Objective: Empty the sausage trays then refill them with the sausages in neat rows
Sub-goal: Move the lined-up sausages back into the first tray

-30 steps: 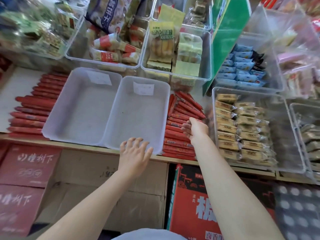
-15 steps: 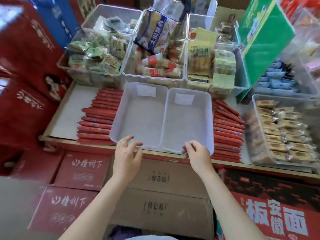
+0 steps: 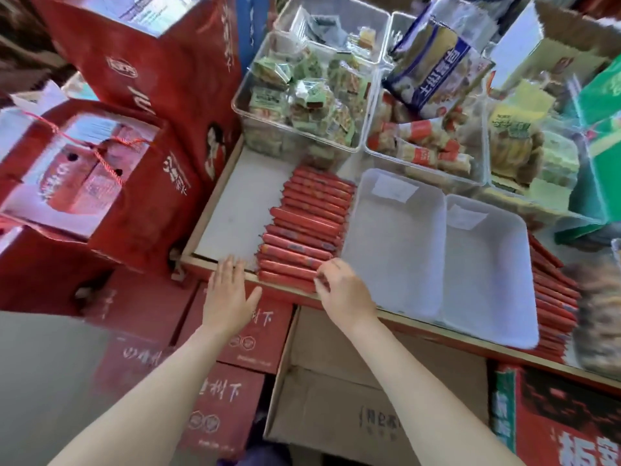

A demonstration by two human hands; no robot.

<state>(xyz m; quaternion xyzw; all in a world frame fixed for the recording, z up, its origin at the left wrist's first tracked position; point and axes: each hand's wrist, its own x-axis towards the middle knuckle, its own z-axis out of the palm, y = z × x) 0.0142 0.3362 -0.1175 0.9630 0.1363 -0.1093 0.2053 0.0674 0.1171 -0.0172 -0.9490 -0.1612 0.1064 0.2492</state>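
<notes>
right hand (image 3: pixel 346 294) curled on the near end of the left sausage pile (image 3: pixel 307 230), gripping the front ones. left hand (image 3: pixel 230 297) flat and open at the shelf edge (image 3: pixel 215 260). two white trays (image 3: pixel 437 257) empty beside the pile.

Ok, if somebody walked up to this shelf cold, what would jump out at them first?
Probably the two empty white trays side by side on the shelf, flanked by flat rows of red sausages: the left pile and the right pile. Next, the right hand curling its fingers at the left pile's near end, and the left hand open at the shelf edge beside it.
</notes>
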